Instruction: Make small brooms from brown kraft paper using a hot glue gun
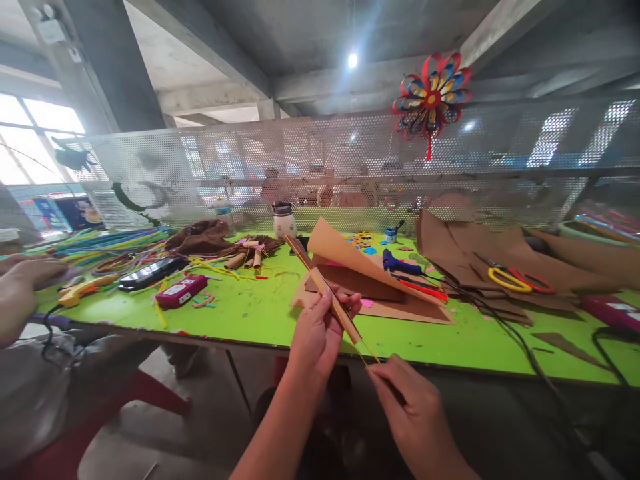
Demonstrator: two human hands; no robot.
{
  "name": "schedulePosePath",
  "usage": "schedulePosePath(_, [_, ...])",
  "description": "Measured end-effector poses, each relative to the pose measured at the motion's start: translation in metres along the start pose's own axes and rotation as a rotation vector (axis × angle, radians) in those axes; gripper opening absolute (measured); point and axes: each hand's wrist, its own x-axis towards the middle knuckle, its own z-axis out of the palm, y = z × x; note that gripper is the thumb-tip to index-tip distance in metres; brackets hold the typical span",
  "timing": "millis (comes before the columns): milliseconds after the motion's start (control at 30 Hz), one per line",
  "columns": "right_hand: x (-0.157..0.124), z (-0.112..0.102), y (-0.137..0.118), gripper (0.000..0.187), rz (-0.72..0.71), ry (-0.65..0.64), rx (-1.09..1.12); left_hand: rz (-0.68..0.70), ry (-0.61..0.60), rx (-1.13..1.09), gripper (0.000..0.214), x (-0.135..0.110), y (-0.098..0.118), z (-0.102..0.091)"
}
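While held aslant above the table point(235, 317), clasped in the left hand point(316, 327), apparently for steadiness: tube point(344, 319). Yellow strand point(371, 351) at near end, pinched in the right hand point(409, 395), apart from the left, presumably for tautness.

From afar, I see a tan tube point(349, 328), lime-green table point(250, 313), brown paper point(445, 250), dark-blue glue gun point(404, 265) and red-blue-yellow flower point(433, 100).
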Motion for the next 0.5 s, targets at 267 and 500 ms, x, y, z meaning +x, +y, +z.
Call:
schedulePosePath(267, [-0.008,-0.015,0.005,0.018,0.054,-0.093,0.003,-0.082,-0.028,0.064,0.007,-0.010,-0.002,0.008])
schedulePosePath(500, [-0.004,-0.035,0.001,0.013,-0.022,-0.235,-0.029,-0.086,-0.044,0.130,0.012,-0.009,-0.005,0.005])
